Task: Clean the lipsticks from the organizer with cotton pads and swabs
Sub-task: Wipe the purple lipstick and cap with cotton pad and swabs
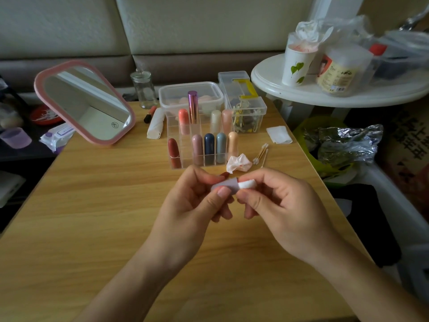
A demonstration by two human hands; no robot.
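Two hands meet low over the middle of the wooden table (pixel 92 205), and between them lies a small lavender lipstick (pixel 228 184), held roughly level. The left hand (pixel 197 203) pinches its matte tube between the thumb, on the near side, and curled fingers behind. The right hand (pixel 281 205) curls its fingers round a white cotton pad (pixel 247 183) pressed against the tube's right end, its thumb pointing toward the left thumb. Both bare forearms come in from the lower edge.

Just behind the hands sits a crumpled tissue (pixel 239 163) smeared with red, and beside it a small bundle of cotton swabs (pixel 261 155) on tan sticks. The organizer (pixel 188 165) is clear hard plastic divided into square cells. Round-topped lipsticks stand upright in it: dark red, dusty pink, navy, grey-blue and peach in front, with coral, cream and pale pink behind. A taller metallic purple tube (pixel 192 105) rises among the back ones. Right of the organizer lies a folded white pad (pixel 278 135). At the left, a pink-framed mirror (pixel 86 102) with rounded corners leans back.
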